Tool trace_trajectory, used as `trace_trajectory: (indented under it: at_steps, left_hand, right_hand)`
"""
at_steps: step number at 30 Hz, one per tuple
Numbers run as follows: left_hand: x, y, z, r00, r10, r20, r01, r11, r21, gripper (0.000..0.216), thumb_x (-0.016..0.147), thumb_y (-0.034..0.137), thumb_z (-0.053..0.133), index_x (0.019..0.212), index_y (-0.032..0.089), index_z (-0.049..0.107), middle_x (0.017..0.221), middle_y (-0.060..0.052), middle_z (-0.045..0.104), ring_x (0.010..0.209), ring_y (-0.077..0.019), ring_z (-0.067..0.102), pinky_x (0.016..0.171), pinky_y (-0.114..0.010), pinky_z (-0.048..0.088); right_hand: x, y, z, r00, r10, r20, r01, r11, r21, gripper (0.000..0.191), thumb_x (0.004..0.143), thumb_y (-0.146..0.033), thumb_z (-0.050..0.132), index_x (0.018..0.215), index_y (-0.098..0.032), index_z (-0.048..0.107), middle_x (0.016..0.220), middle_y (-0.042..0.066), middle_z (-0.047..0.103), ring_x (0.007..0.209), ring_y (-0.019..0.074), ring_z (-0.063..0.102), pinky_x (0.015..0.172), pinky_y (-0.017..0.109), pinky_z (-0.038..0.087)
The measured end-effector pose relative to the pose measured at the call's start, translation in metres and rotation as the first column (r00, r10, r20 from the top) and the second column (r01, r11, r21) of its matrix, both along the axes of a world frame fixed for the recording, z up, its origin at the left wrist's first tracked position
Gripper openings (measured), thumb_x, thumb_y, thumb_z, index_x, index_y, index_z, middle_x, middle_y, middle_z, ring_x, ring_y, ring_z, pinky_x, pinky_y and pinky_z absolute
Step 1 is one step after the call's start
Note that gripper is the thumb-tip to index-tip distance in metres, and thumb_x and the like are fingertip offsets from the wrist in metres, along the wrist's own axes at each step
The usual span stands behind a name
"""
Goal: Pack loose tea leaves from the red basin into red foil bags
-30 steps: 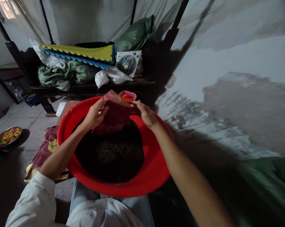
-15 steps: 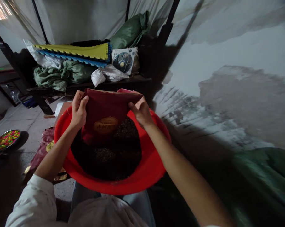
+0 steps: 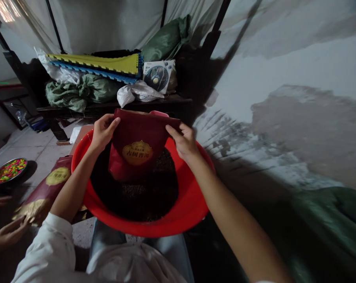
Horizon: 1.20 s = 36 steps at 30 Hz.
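A dark red pouch [image 3: 138, 147] with a gold oval label stands upright in a big red basin [image 3: 180, 208] that rests on my lap. The basin holds a heap of dark loose tea leaves [image 3: 142, 192]. My left hand [image 3: 102, 131] pinches the pouch's top left corner. At the top right corner, my right hand [image 3: 183, 141] grips the rim of the pouch. The pouch's bottom rests on the dark heap.
Another person's hands [image 3: 6, 232] reach in at the lower left, at a second red pouch [image 3: 45, 188] lying by the basin. A metal bowl of coloured bits [image 3: 9, 169] sits on the floor. A dark bench [image 3: 113, 108] with sacks, foam mats and a fan box stands behind.
The pouch has gone from crumpled to stretched out and upright, label facing me. Another person's hands have come in at the lower left and the second pouch shows more.
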<state>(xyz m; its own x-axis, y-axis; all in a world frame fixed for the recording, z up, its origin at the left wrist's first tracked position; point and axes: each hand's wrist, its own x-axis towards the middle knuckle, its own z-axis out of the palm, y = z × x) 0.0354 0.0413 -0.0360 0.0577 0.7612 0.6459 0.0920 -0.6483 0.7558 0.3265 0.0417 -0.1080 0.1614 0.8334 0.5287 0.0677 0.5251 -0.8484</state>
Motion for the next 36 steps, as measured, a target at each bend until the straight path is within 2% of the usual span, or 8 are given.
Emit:
trace_trajectory:
  at_steps: [3, 7, 14, 20, 25, 31, 36]
  left_hand:
    - [0.001, 0.0, -0.002, 1.0, 0.018, 0.01, -0.019, 1.0, 0.024, 0.05, 0.082, 0.064, 0.079, 0.09, 0.016, 0.069, 0.083, -0.002, 0.066, 0.073, -0.0115, 0.056, 0.065, -0.023, 0.043]
    - [0.002, 0.001, -0.005, 0.999, 0.028, 0.045, -0.031, 0.997, 0.069, 0.047, 0.084, 0.063, 0.079, 0.091, 0.018, 0.066, 0.081, 0.0, 0.062, 0.072, -0.0111, 0.054, 0.065, -0.023, 0.042]
    - [0.003, -0.002, -0.006, 0.996, 0.073, 0.045, -0.078, 0.988, 0.132, 0.054, 0.084, 0.072, 0.075, 0.088, 0.019, 0.064, 0.079, -0.001, 0.057, 0.071, -0.0129, 0.052, 0.063, -0.025, 0.042]
    - [0.005, -0.011, 0.001, 0.998, -0.009, 0.065, 0.006, 0.999, 0.044, 0.059, 0.077, 0.072, 0.081, 0.074, 0.018, 0.057, 0.067, 0.003, 0.047, 0.06, -0.0084, 0.043, 0.052, -0.021, 0.036]
    - [0.005, -0.016, 0.002, 0.997, -0.07, 0.043, 0.071, 0.997, -0.033, 0.053, 0.073, 0.063, 0.089, 0.077, 0.017, 0.063, 0.071, 0.001, 0.056, 0.063, -0.0089, 0.05, 0.055, -0.021, 0.042]
    - [0.007, -0.017, -0.003, 0.998, -0.03, 0.057, 0.029, 0.999, 0.024, 0.047, 0.079, 0.06, 0.087, 0.082, 0.018, 0.065, 0.075, -0.001, 0.057, 0.069, -0.0122, 0.057, 0.062, -0.025, 0.05]
    - [0.01, -0.02, -0.001, 0.997, -0.004, 0.083, -0.003, 0.996, 0.085, 0.046, 0.082, 0.059, 0.085, 0.087, 0.017, 0.067, 0.082, -0.003, 0.062, 0.079, -0.016, 0.064, 0.068, -0.029, 0.056]
  right_hand:
    - [-0.001, -0.002, 0.001, 1.0, -0.001, 0.008, 0.001, 1.0, 0.004, 0.056, 0.081, -0.072, 0.073, 0.121, -0.033, 0.07, 0.131, 0.004, 0.075, 0.124, 0.0298, 0.07, 0.116, 0.058, 0.052]
    - [0.0, -0.003, 0.003, 1.0, 0.016, -0.026, -0.015, 0.999, 0.044, 0.049, 0.081, -0.067, 0.077, 0.116, -0.032, 0.072, 0.126, 0.003, 0.076, 0.123, 0.031, 0.07, 0.117, 0.059, 0.05]
    - [0.0, -0.005, 0.007, 0.999, 0.038, -0.003, -0.038, 0.995, 0.091, 0.05, 0.082, -0.064, 0.077, 0.118, -0.03, 0.072, 0.122, 0.002, 0.077, 0.121, 0.0284, 0.069, 0.117, 0.057, 0.049]
    - [-0.001, -0.01, 0.007, 0.999, 0.043, -0.017, -0.042, 0.998, 0.055, 0.049, 0.08, -0.066, 0.078, 0.114, -0.03, 0.072, 0.123, 0.003, 0.077, 0.123, 0.0295, 0.069, 0.116, 0.056, 0.05]
    - [-0.004, -0.007, 0.003, 0.996, 0.087, -0.035, -0.088, 0.995, -0.049, 0.058, 0.074, -0.07, 0.079, 0.115, -0.03, 0.071, 0.122, 0.005, 0.078, 0.121, 0.0319, 0.071, 0.11, 0.056, 0.057]
    - [-0.008, -0.013, 0.009, 0.994, 0.108, -0.036, -0.109, 0.994, -0.022, 0.05, 0.078, -0.066, 0.078, 0.116, -0.033, 0.073, 0.127, 0.003, 0.076, 0.128, 0.0325, 0.068, 0.114, 0.057, 0.053]
    - [-0.011, -0.02, 0.015, 0.999, 0.051, 0.003, -0.051, 0.999, 0.013, 0.059, 0.08, -0.073, 0.074, 0.124, -0.035, 0.071, 0.127, 0.003, 0.076, 0.126, 0.0326, 0.068, 0.113, 0.06, 0.053]
